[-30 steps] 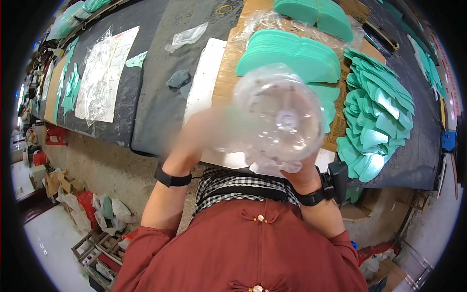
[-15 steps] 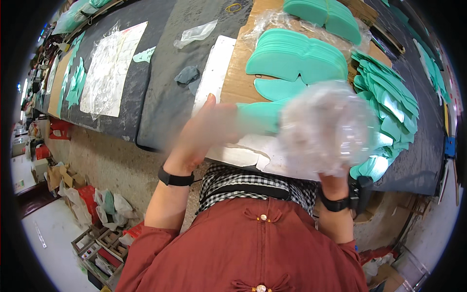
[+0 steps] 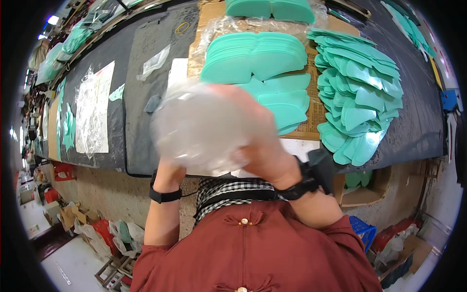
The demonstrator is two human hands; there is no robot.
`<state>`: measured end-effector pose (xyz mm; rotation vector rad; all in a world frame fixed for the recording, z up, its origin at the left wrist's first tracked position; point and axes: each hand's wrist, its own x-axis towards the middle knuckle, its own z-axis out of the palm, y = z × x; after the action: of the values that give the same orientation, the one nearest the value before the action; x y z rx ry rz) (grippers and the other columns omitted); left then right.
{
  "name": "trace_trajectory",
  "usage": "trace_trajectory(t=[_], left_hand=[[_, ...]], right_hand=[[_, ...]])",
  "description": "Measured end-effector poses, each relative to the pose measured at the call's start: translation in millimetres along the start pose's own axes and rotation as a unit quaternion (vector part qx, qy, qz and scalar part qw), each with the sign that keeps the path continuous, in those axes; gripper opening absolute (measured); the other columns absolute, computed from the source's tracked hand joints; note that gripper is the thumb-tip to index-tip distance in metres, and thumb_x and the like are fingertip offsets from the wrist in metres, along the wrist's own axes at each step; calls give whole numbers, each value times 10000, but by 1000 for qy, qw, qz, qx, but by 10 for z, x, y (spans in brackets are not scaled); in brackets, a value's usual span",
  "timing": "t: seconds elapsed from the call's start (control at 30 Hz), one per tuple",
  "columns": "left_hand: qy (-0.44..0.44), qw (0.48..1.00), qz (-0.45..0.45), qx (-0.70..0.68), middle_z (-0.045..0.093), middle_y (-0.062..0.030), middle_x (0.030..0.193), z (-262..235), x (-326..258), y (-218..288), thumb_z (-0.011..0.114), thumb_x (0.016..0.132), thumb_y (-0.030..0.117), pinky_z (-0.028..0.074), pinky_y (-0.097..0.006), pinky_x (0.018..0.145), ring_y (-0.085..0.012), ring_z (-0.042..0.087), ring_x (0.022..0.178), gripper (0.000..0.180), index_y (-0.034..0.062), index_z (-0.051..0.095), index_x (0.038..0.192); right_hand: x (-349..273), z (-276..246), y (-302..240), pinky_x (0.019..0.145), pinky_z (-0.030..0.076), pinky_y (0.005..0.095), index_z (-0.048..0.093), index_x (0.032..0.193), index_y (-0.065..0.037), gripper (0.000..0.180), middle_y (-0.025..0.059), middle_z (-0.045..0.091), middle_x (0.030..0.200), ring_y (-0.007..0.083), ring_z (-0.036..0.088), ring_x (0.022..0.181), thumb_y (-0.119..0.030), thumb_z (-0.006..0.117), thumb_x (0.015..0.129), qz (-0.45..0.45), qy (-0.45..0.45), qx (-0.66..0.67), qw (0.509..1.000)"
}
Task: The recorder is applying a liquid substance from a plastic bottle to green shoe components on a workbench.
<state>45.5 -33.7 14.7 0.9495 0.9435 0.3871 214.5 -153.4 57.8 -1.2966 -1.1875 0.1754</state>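
Note:
A round, shiny wad of clear plastic (image 3: 199, 129) is in front of me over the table's near edge, smeared by motion. My right hand (image 3: 265, 141) is closed on its right side, with fingers reaching over the top. Most of my left hand (image 3: 172, 174) is hidden beneath the plastic; its fingers do not show. Just beyond the hands lies a neat stack of thin green curved pieces (image 3: 255, 56) on cardboard (image 3: 316, 109). Nearer me, a few more green pieces (image 3: 284, 109) lie flat, partly covered by my right hand.
A loose, fanned pile of green pieces (image 3: 360, 92) lies to the right. Another green stack (image 3: 270, 9) sits at the far edge of view. Clear film covers a white sheet (image 3: 97, 112) on the left. An open cardboard box (image 3: 365, 194) stands under the table.
The clear plastic has moved left with my right hand, now in front of my left hand. The green piece by my left hand now lies flat with the others on the cardboard.

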Motion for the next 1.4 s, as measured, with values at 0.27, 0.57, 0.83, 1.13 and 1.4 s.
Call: trace_trajectory(t=[0.27, 0.57, 0.83, 1.13, 1.4], left_hand=[[-45, 987, -25, 155, 656, -37, 852, -40, 174, -69, 570, 890, 95, 503, -236, 666, -110, 638, 714, 104, 30, 613, 959], [-18, 988, -40, 151, 652, -44, 805, 180, 69, 49, 568, 881, 100, 507, -243, 652, -120, 640, 689, 103, 34, 600, 954], [-59, 996, -24, 57, 661, -57, 819, 157, -79, 275, 562, 907, 78, 524, -242, 631, -133, 655, 714, 104, 37, 584, 1000], [-29, 768, 445, 460, 705, -119, 1020, 1, 168, -74, 592, 899, -65, 543, -302, 797, -217, 684, 914, 152, 13, 640, 1020], [11, 683, 502, 531, 700, -137, 1027, -79, 207, -211, 583, 832, -131, 555, -332, 786, -285, 689, 917, 232, 24, 659, 987]], right_hand=[[-759, -1262, 214, 938, 491, 393, 472, 1348, 2, 560, 134, 613, 1194, 283, 613, 1076, -159, 683, 856, 139, 188, -195, 953], [-1065, -973, 449, 897, 499, 404, 536, 1265, 54, 492, 174, 605, 1221, 302, 625, 1036, -231, 663, 885, 52, 107, -61, 991], [-944, -1563, 199, 1006, 445, 438, 420, 1382, -13, 579, 142, 517, 1339, 267, 537, 1208, -300, 637, 928, 103, 300, -237, 918], [-805, -1596, 28, 1094, 371, 496, 432, 1411, -152, 575, 39, 463, 1420, 261, 448, 1308, -331, 661, 915, 78, 446, 109, 885], [-828, -1263, 190, 1055, 415, 465, 438, 1399, -141, 672, 16, 508, 1373, 231, 500, 1262, -433, 713, 860, 166, 328, -203, 907]])
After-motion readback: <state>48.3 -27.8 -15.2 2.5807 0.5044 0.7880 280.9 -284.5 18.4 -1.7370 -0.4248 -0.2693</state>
